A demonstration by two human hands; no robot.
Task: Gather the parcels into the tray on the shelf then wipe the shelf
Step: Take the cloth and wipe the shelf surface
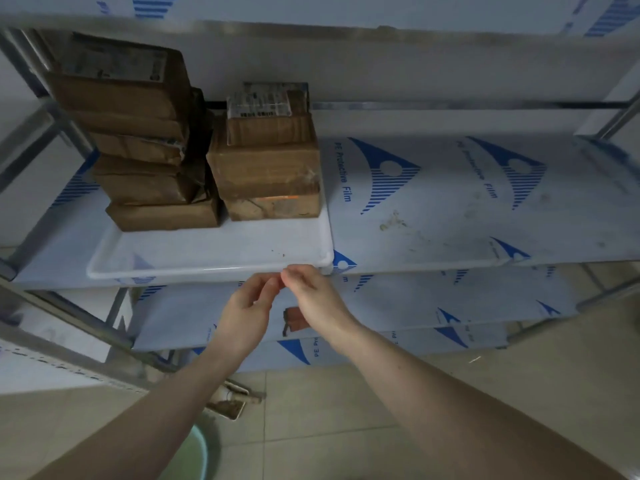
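head | parcels (204, 147) stacked in tray (207, 261) | hands' fingertips meet below rim

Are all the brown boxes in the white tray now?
Yes, those in view. Two stacks of brown parcels stand in the white tray. The shelf beside it holds only dirt marks.
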